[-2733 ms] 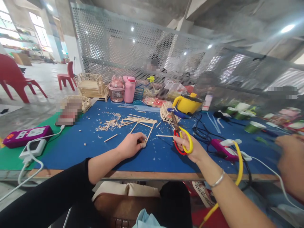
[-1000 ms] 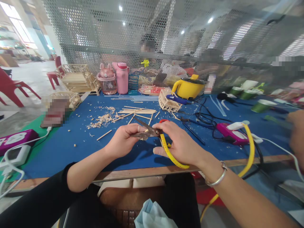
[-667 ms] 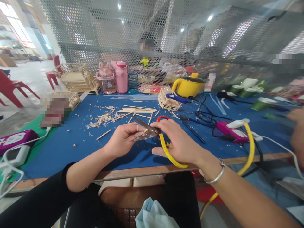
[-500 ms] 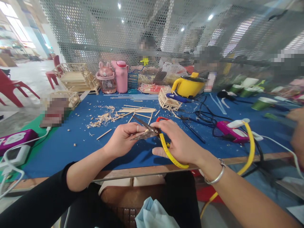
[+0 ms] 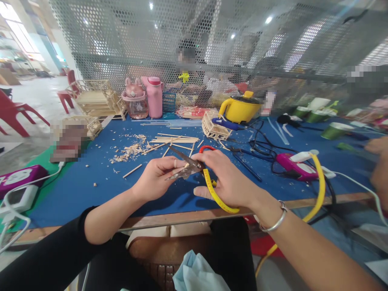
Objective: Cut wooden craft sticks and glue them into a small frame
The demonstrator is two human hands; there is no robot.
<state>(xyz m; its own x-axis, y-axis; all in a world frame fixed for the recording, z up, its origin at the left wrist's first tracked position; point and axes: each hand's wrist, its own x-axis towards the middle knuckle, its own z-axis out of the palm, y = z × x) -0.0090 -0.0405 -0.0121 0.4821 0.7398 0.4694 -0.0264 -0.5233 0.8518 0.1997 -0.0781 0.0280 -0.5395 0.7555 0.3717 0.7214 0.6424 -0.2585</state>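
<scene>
My right hand (image 5: 230,181) grips a pair of scissors (image 5: 188,165) with one red and one yellow handle loop, blades apart and pointing left. My left hand (image 5: 156,177) pinches a small wooden stick piece (image 5: 176,163) held between the open blades, just above the blue table cover (image 5: 100,182). Behind my hands lie a bundle of thin wooden sticks (image 5: 171,142) and a heap of wood chips (image 5: 129,150).
A small stick-built basket (image 5: 214,129), a yellow pot (image 5: 239,109), a pink bottle (image 5: 154,96), a pink cup (image 5: 132,103), black cables (image 5: 260,151), a pink glue gun (image 5: 295,167) and green cups (image 5: 332,132) stand around. Another person's hand (image 5: 377,169) shows at the right edge. A purple power strip (image 5: 18,178) lies left.
My right hand brought the scissors from the right over to my left hand. The blades closed on the stick piece, then opened again. My left hand lifted off the table.
</scene>
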